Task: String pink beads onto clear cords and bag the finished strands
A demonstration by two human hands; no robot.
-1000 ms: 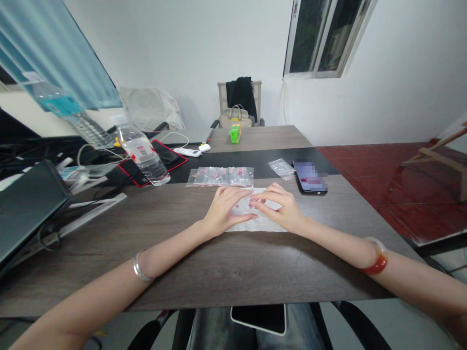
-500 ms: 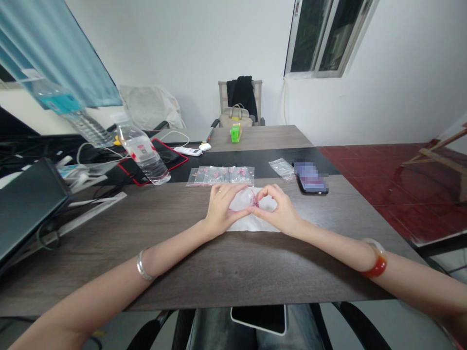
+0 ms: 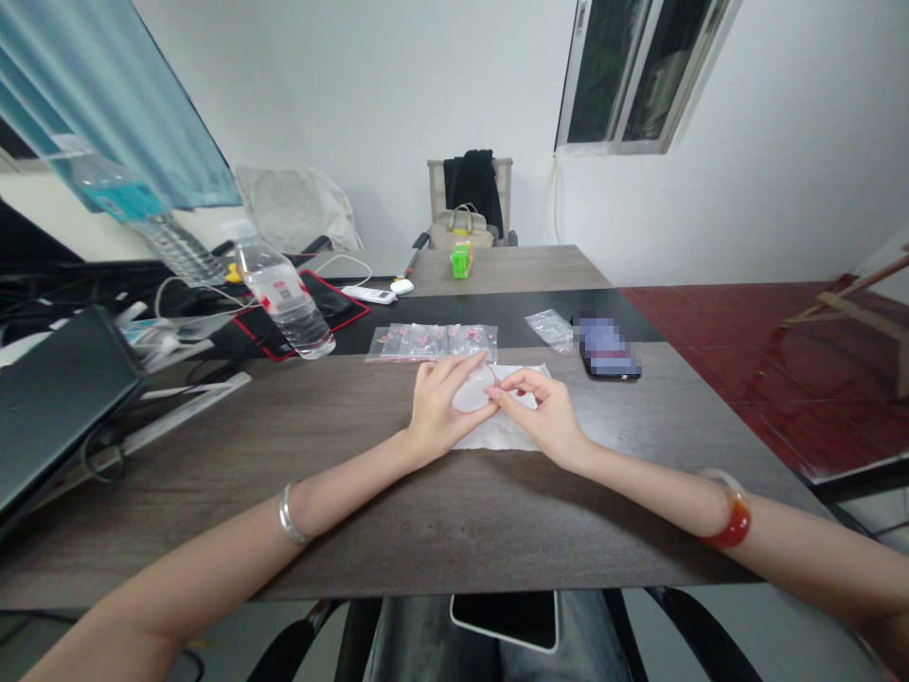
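Clear plastic pouch [image 3: 472, 393] sits pinched between left hand [image 3: 446, 407] and right hand [image 3: 534, 414], fingertips together on it; thin red thread [image 3: 492, 377] shows at the pinch; white paper sheet [image 3: 501, 436] lies beneath the grip; row of clear zip bags with pink contents [image 3: 432, 342] lies just ahead; red-labelled water bottle [image 3: 284, 311], print unreadable, stands ahead-left; black smartphone [image 3: 609, 360] lies ahead-right.

Water bottle [image 3: 284, 309], phone [image 3: 609, 348], remote [image 3: 367, 295], mouse [image 3: 401, 287] on table; green carton [image 3: 461, 260] farther back; handbag [image 3: 460, 230] on chair [image 3: 435, 185] beyond.
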